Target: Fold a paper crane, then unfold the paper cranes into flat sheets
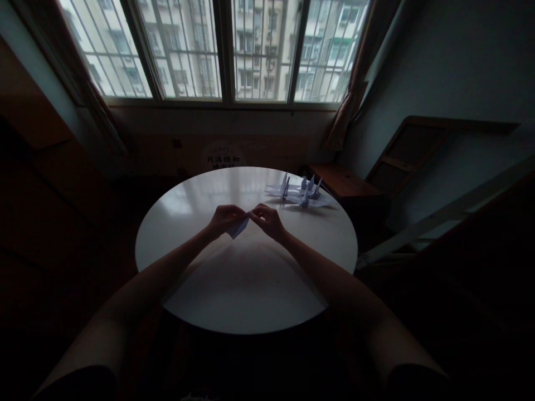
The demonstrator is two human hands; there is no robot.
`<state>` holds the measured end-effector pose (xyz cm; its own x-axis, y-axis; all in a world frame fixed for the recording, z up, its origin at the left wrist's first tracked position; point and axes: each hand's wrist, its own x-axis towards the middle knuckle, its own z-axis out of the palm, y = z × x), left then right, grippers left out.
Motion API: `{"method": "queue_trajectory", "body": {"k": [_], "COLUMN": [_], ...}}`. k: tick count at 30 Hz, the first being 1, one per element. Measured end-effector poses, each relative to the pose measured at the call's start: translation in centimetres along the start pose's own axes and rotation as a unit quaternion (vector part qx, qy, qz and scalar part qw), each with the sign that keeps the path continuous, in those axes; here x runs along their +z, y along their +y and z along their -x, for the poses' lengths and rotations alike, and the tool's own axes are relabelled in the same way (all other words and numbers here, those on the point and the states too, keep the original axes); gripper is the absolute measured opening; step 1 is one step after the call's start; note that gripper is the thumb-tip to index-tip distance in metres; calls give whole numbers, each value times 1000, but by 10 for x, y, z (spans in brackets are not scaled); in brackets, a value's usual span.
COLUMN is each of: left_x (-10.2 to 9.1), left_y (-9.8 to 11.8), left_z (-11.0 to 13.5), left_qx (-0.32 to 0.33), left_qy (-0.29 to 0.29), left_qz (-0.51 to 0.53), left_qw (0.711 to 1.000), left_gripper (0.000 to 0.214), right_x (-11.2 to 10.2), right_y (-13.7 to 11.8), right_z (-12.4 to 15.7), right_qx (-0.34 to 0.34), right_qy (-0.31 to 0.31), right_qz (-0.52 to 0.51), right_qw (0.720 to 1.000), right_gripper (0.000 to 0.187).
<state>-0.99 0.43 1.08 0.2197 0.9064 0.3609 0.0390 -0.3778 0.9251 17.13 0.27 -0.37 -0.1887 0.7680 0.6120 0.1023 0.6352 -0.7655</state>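
A small folded piece of pale blue paper is held above the middle of a round white table. My left hand pinches its left side with closed fingers. My right hand pinches its upper right tip, and the two hands almost touch. Both forearms reach in from the bottom of the view. A few finished paper cranes of the same pale paper stand on the far right part of the table, a short way beyond my right hand.
A wide barred window with curtains at both sides fills the wall behind the table. A low wooden cabinet stands right of the table, with a framed board leaning on the wall. The room is dim.
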Motion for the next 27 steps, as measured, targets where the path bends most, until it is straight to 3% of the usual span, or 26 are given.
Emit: {"method": "queue_trajectory", "body": {"k": [13, 27], "left_x": [-6, -7], "left_y": [-9, -10], "left_z": [-4, -4], "left_qx": [98, 100], "left_qy": [-40, -57], "left_qz": [-81, -83], "left_qw": [991, 990], "left_gripper": [26, 27], "right_x": [-3, -5], "right_y": [1, -7], "right_z": [-1, -3], "right_qx": [-9, -10], "right_qy": [-18, -32], "right_qz": [17, -2], "right_qw": [1000, 999], "right_gripper": [31, 29]}}
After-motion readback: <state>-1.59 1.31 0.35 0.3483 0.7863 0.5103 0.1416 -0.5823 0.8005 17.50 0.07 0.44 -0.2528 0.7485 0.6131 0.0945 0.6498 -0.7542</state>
